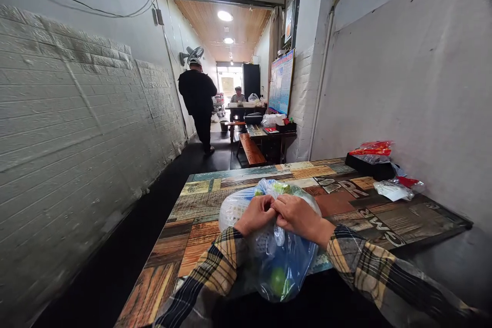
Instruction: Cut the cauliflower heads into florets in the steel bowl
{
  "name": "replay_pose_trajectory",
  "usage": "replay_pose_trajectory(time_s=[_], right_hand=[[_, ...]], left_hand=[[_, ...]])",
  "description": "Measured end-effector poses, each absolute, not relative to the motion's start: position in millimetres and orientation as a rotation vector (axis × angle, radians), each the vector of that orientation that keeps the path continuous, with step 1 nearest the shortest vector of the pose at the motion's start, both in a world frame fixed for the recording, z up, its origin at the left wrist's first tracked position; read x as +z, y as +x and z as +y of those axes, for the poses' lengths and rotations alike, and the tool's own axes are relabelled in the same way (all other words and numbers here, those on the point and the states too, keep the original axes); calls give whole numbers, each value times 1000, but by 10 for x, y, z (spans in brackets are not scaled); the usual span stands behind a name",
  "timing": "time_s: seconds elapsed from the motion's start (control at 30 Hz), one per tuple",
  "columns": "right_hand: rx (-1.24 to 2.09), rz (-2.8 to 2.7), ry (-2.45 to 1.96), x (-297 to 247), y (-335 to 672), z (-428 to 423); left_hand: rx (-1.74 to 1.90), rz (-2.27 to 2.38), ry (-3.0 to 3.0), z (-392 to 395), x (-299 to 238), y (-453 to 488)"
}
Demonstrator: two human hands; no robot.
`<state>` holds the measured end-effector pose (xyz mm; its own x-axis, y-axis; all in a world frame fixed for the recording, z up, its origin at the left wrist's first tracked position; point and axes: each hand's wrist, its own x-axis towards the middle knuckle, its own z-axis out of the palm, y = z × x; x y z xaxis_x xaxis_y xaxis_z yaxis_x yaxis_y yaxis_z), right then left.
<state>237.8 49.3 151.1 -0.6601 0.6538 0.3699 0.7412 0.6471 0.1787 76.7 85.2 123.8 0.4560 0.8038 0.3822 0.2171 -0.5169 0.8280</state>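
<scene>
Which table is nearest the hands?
The foreground table, closest to the left hand and right hand gripping the plastic bag; the other tables stand farther back.

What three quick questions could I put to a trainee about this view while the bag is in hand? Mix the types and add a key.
1. What do the left hand and right hand both hold?
A) the wall fan
B) the plastic bag
C) the wooden bench

2. True or false: the black box stands on the table, to the right of the bag as the wearer sees it.

3. Fill in the colour: the round thing low in the bag is ____.

Key: 1. B; 2. true; 3. green
</scene>
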Motion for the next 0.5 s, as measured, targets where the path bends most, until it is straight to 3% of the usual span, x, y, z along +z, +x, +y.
replay_pose_trajectory(time_s=[0.23, 0.5], right_hand=[[-408, -2580, -1092, 1661, 2404, 569], [-747, -2725, -1163, 1818, 2080, 566]], left_hand=[[1085, 820, 1763, 902, 1188, 733], [1171, 760, 1526, 1000, 1155, 720]])
